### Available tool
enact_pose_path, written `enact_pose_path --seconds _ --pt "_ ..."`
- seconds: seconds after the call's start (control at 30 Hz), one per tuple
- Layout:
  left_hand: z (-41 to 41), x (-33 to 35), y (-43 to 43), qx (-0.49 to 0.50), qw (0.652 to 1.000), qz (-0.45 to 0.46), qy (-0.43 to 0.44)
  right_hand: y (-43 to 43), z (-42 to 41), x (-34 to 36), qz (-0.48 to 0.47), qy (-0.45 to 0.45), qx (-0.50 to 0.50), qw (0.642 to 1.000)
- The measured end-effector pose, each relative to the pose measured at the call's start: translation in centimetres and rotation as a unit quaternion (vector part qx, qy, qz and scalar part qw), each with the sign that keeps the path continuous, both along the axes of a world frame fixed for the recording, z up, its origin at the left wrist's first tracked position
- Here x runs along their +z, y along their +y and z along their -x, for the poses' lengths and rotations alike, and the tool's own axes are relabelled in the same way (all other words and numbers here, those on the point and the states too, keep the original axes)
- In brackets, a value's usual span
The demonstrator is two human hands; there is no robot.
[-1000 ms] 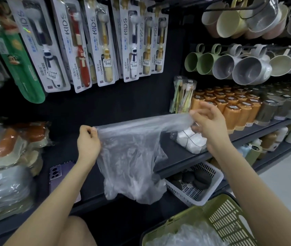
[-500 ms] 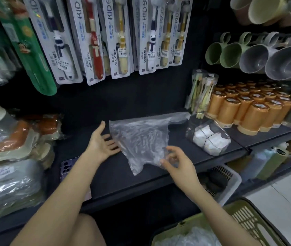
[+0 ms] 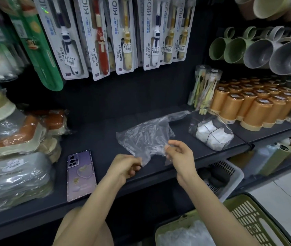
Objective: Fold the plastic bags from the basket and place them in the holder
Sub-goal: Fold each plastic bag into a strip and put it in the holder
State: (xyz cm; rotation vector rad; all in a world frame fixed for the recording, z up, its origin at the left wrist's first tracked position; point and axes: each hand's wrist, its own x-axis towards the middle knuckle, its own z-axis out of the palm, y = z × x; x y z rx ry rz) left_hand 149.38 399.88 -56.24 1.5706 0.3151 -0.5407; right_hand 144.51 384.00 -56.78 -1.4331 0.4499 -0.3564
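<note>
A clear plastic bag (image 3: pixel 146 137) lies flat on the dark shelf (image 3: pixel 95 135), one handle stretched toward the back right. My left hand (image 3: pixel 125 167) pinches its near bottom corner. My right hand (image 3: pixel 180 153) pinches the bag's near right edge. A clear holder (image 3: pixel 214 134) with white folded bags inside stands on the shelf to the right of the bag. The green basket (image 3: pixel 244 215) sits at the lower right with more crumpled clear bags (image 3: pixel 182 235) in it.
A purple phone (image 3: pixel 81 173) lies on the shelf to the left of my hands. Wrapped goods (image 3: pixel 15 176) are stacked at the far left. Orange cups (image 3: pixel 253 107) stand at the right. Toothbrush packs (image 3: pixel 105 36) hang above. A white basket (image 3: pixel 224 174) sits on the shelf below.
The bag went from held up in the air to lying flat on the shelf. My left hand moved from beside the bag to pinch its near corner; my right hand closed on its edge.
</note>
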Motion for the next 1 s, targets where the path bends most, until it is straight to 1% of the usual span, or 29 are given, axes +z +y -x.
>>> enact_pose_path --seconds 0.1,0.2,0.33,0.4,0.47,0.63,0.8,0.93,1.0 --pt "0.0 0.2 -0.3 0.047 0.997 0.058 0.015 -0.3 0.1 0.0 -0.004 -0.007 -0.001 1.0" --pt "-0.4 0.5 0.9 0.081 0.993 0.085 -0.002 -1.3 0.4 -0.2 0.026 -0.011 0.011 1.0" --pt "-1.5 1.0 4.0 0.083 0.994 0.065 -0.04 -3.8 0.8 -0.2 0.099 0.007 0.047 0.994" --pt "-2.0 1.3 5.3 0.08 0.994 0.056 -0.04 -4.8 1.0 0.3 0.127 0.017 0.082 0.988" --pt "-2.4 1.4 6.2 0.078 0.995 0.042 -0.035 -5.7 1.1 0.8 0.133 0.019 0.106 0.985" --pt "-2.9 0.8 7.6 0.083 0.996 0.01 -0.024 -7.2 2.3 0.8 0.132 0.007 0.058 0.99" --pt "-2.8 0.2 7.4 0.078 0.997 -0.007 0.0 -6.0 3.0 -1.7 0.214 0.082 0.111 0.967" --pt "-2.8 -0.1 7.7 0.084 0.996 -0.013 0.017 -5.3 1.3 -2.0 0.247 0.08 0.082 0.962" --pt "-2.8 -0.1 8.0 0.087 0.996 -0.009 0.022 -5.2 0.1 -2.0 0.318 0.086 0.072 0.941"
